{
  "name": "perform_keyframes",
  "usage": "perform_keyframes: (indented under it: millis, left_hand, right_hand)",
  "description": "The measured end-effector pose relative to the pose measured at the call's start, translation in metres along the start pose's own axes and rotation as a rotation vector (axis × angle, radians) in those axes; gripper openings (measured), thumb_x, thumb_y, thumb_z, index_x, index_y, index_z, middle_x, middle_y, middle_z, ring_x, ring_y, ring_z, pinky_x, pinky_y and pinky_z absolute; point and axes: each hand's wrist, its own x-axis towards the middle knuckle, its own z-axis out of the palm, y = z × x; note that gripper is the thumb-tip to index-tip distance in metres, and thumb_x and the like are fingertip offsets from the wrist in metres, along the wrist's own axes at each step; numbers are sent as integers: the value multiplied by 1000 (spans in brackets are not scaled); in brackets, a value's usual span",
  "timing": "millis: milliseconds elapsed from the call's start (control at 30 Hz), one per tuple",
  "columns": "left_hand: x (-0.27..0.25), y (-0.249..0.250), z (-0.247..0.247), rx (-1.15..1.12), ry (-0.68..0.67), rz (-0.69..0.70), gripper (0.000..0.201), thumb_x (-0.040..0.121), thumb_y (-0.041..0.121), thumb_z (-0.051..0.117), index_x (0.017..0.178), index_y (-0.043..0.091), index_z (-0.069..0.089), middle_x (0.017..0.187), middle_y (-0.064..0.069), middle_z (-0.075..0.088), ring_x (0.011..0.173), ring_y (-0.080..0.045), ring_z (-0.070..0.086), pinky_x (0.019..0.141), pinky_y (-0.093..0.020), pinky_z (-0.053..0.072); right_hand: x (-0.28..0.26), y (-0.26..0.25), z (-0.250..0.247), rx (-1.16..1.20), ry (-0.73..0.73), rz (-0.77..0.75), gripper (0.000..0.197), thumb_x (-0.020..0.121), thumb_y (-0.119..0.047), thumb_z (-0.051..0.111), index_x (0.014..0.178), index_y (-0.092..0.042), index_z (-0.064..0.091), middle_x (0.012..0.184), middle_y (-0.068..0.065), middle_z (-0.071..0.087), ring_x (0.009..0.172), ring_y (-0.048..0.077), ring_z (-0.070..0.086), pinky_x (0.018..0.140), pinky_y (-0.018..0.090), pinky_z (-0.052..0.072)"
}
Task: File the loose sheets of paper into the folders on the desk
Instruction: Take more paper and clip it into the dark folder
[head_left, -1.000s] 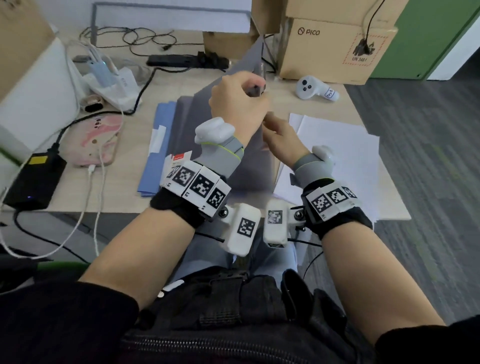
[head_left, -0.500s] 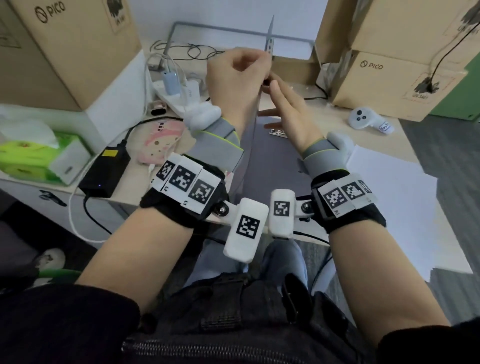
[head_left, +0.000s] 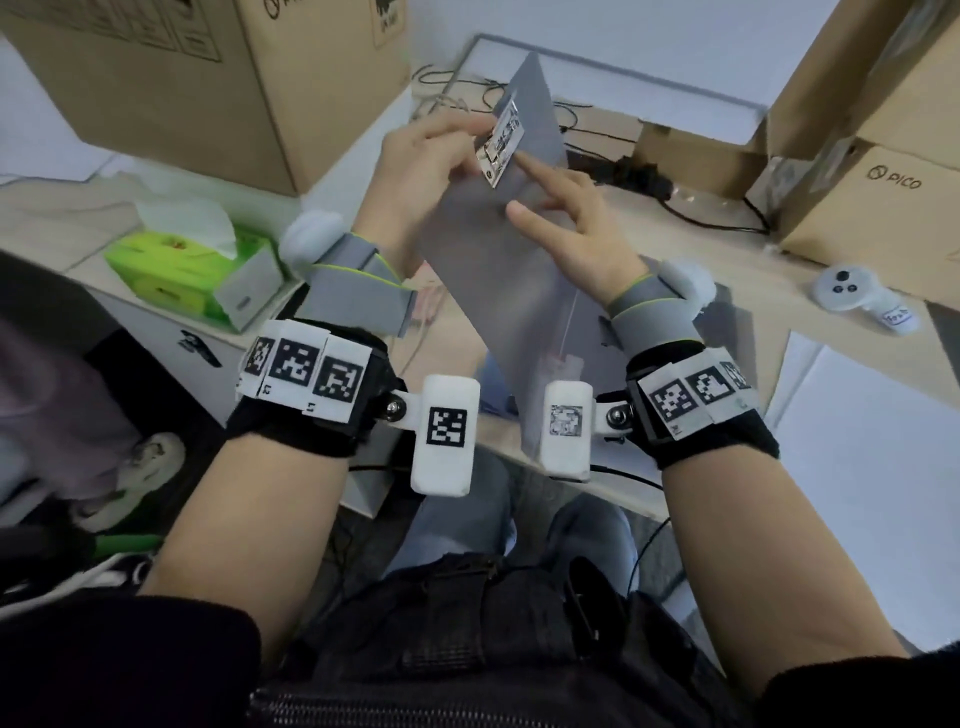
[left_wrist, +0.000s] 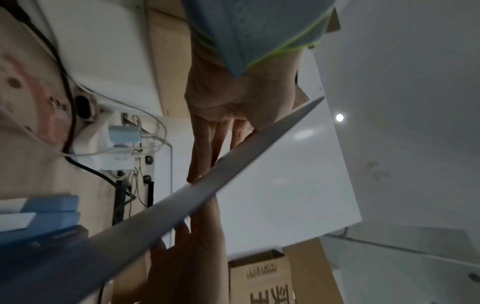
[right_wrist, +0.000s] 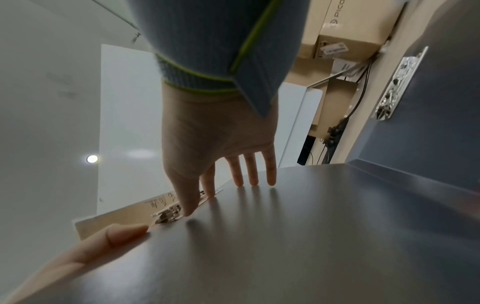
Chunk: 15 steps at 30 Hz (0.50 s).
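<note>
I hold the grey folder (head_left: 519, 270) tilted up above the desk (head_left: 727, 244), left hand (head_left: 431, 161) curled round its metal clip (head_left: 501, 148), right hand (head_left: 576, 228) flat, fingers spread on the cover; I'd brace there, lifting the clamp fully before fetching loose sheets (head_left: 872, 441).

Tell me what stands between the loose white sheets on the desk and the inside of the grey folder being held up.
Nothing lies on the white sheets. The grey folder is open but lifted off the desk, its metal clip pinched by the left hand. The right hand is spread flat on the inner face, covering where a sheet would go.
</note>
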Motion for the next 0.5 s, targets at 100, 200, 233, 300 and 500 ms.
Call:
perform_keyframes:
  millis: [100,200,233,300,500]
  left_hand:
    - [-2,-12,-18,37,51,-23,21,80,0,53,76,17,64,67,6,66,52,1,57,50,-12,43]
    - [-2,-27,-33,12,79,-104,11,77,9,63,71,18,64,60,6,66,53,-11,54,50,-20,39]
    - [-2,-31,-36,-11,77,-128,10,76,11,66,70,19,63,62,3,66,55,-15,53,52,-21,39]
    - [-3,-37,-42,-10,53,-161,12,78,8,66,77,19,62,74,-3,65,53,-16,55,53,-23,42]
    - [-13,-50,-55,31,-140,-361,21,89,-8,47,99,7,56,87,-9,66,53,-19,70,55,-28,59]
  right_hand:
    - [8,3,16,-11,-27,-13,67,75,-46,60,136,-20,49,117,3,44,125,21,44,113,35,34]
    - [10,7,29,-24,-70,27,61,77,-43,62,134,-23,51,123,4,43,128,24,43,115,38,30]
    - [9,9,30,-32,-75,37,60,77,-43,62,134,-25,51,127,6,43,129,24,42,116,40,29]
    - [9,13,36,-58,-81,67,59,77,-45,64,133,-29,52,134,10,44,129,25,41,116,41,27]
    - [2,20,52,-43,-146,188,59,82,-40,68,136,-31,47,134,5,41,130,24,37,116,37,27]
